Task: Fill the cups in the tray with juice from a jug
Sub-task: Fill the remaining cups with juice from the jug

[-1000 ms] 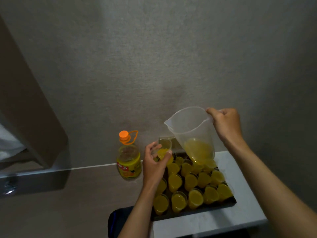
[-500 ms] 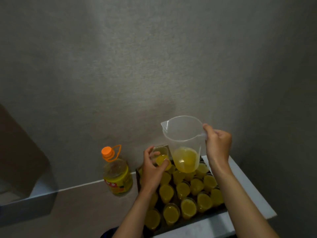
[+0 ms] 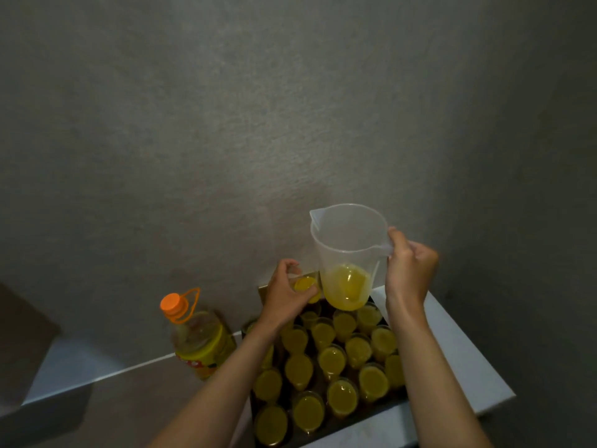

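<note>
The right hand (image 3: pixel 408 270) grips the handle of a clear plastic jug (image 3: pixel 349 253), its fingers curled round it, and holds the jug upright above the far end of the tray (image 3: pixel 371 415). A little yellow juice sits in the bottom of the jug; the spout points away from the fingers, to the left. The left hand (image 3: pixel 286 295) holds one small clear cup (image 3: pixel 305 286) of juice, thumb and fingers curled round its rim and wall, just left of the jug's base and above the tray's far left corner. Below both hands the dark tray is packed with rows of filled cups (image 3: pixel 332 360), touching or nearly touching one another. The tray rests on a white table (image 3: pixel 458 344). Left of the left forearm stands a juice bottle (image 3: pixel 202 337) with an orange cap and carry loop; its yellow and red label is too blurred to read. A grey wall (image 3: pixel 226 124) fills the background.
</note>
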Available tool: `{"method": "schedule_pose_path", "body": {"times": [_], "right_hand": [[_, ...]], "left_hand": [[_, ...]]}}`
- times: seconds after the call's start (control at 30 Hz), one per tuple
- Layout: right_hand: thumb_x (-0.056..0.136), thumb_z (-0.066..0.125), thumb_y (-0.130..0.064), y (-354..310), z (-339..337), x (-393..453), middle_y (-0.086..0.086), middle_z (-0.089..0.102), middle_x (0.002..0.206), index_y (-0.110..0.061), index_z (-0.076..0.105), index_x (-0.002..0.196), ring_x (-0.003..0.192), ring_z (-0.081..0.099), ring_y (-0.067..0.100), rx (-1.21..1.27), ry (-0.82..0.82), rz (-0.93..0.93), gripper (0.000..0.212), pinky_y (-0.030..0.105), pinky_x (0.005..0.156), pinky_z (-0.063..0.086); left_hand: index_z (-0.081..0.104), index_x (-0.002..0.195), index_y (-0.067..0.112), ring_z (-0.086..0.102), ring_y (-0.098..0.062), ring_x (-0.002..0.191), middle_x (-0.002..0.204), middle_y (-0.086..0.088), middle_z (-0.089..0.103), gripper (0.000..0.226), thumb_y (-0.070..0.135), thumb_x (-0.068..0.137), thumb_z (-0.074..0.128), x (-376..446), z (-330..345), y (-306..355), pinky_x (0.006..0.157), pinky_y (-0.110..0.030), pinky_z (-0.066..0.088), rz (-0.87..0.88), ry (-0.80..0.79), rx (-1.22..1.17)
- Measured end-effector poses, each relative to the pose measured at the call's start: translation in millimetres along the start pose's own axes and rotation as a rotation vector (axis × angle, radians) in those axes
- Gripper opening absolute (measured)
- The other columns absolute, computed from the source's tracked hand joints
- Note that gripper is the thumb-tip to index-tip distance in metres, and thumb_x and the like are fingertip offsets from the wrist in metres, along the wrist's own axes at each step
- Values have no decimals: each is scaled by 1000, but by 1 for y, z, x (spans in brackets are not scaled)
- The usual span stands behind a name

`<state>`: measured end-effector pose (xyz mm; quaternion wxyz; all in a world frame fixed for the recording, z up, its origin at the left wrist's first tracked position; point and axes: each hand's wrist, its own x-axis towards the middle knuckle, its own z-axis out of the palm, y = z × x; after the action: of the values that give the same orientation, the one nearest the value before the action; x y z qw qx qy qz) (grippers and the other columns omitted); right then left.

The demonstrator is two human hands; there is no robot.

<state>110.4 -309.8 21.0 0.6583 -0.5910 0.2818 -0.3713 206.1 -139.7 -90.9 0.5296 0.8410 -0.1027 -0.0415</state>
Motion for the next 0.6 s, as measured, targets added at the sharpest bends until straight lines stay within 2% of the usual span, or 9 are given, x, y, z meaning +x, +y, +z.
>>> {"method": "schedule_pose_path", "body": {"times": [0.1,0.2,0.33,0.4,0.5,0.6], "right_hand": [[95,65,-23,6,-4,10,19,49,54,11,47,61,51,44,21,-20,1,-2,52,33,52,40],[95,66,-23,10,-9,19,16,51,54,4,51,57,51,46,22,-16,7,2,49,33,53,42],[96,66,-21,14,-12,29,11,54,53,5,51,56,50,50,22,-15,-8,4,50,31,52,45],[96,66,-22,15,-14,34,13,51,53,7,48,57,50,46,22,-17,-12,-4,52,33,53,43],[97,65,-20,17,-18,39,7,50,49,-6,49,51,47,44,18,-20,-15,-2,50,28,50,41],[97,65,-17,19,-21,43,2,46,46,-12,47,50,45,41,17,-25,-22,2,51,27,48,39]], "left_hand": [[47,124,25,57,-14,111,123,6,56,59,28,78,84,18,7,-1,90,-30,53,22,-52,76],[46,124,24,56,-12,113,125,4,55,59,28,79,84,34,18,-6,87,-24,48,24,-115,145],[50,120,21,50,-14,110,120,3,50,58,35,75,84,52,35,-16,89,-26,45,112,-167,311],[51,120,19,46,-14,110,118,3,45,60,38,74,84,59,44,-23,88,-25,41,139,-177,372],[50,128,19,44,-13,116,121,4,42,64,38,76,82,67,58,-34,93,-24,40,145,-213,426],[43,142,21,42,-15,125,133,3,40,74,38,80,80,72,69,-43,103,-31,44,148,-246,468]]}}
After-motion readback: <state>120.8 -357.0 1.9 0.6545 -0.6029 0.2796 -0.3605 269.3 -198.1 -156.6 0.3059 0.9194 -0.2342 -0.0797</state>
